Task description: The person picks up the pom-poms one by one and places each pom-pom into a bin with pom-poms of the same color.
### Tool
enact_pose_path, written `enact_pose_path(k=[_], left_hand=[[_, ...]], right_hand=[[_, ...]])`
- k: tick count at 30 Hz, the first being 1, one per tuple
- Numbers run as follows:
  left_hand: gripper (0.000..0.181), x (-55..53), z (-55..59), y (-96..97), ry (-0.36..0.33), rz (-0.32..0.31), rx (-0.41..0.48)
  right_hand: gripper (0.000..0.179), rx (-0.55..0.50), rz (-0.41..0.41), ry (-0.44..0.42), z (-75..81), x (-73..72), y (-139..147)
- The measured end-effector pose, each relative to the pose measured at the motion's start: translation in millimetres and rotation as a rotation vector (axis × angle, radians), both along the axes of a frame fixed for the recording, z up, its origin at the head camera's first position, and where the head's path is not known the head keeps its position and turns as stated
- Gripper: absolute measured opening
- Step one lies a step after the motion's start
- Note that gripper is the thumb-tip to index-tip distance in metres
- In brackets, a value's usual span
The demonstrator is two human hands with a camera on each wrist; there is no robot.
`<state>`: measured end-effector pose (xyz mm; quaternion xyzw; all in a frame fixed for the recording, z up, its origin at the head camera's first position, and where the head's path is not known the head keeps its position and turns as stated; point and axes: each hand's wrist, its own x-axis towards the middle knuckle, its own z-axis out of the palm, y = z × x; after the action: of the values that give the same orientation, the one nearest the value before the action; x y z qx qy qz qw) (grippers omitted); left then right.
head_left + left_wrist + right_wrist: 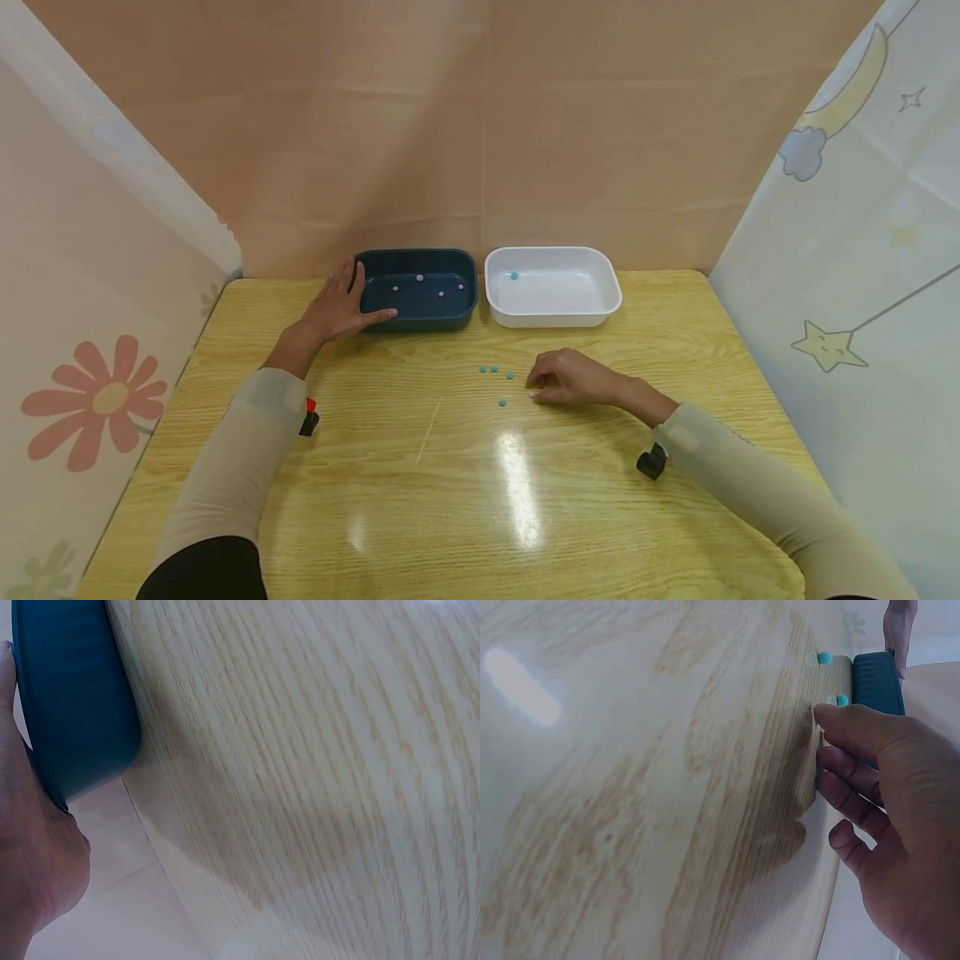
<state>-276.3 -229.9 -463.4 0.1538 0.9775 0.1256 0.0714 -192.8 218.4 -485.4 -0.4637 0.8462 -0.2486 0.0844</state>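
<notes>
Blue-green beads (510, 376) sit on the table (420, 517) near the right hand (573, 379), and I cannot tell if its bent fingers pinch anything, while the spread left hand (335, 311) touches the dark tub (427, 325).

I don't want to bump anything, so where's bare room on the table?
The near part of the table, between the sleeves, is bare; so is the patch right of the white tray. Crowded: the centre, with the right hand by four blue beads, and back left, where the left hand touches the dark tray.
</notes>
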Motion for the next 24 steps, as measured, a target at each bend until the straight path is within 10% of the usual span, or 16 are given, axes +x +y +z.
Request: enact_pose_path(k=[24], left_hand=[[0.116,1.0,0.1,-0.8,-0.004,0.007,-0.007]], right_hand=[[0.007,-0.01,-0.04,-0.079,-7.8,0.8,-2.0]])
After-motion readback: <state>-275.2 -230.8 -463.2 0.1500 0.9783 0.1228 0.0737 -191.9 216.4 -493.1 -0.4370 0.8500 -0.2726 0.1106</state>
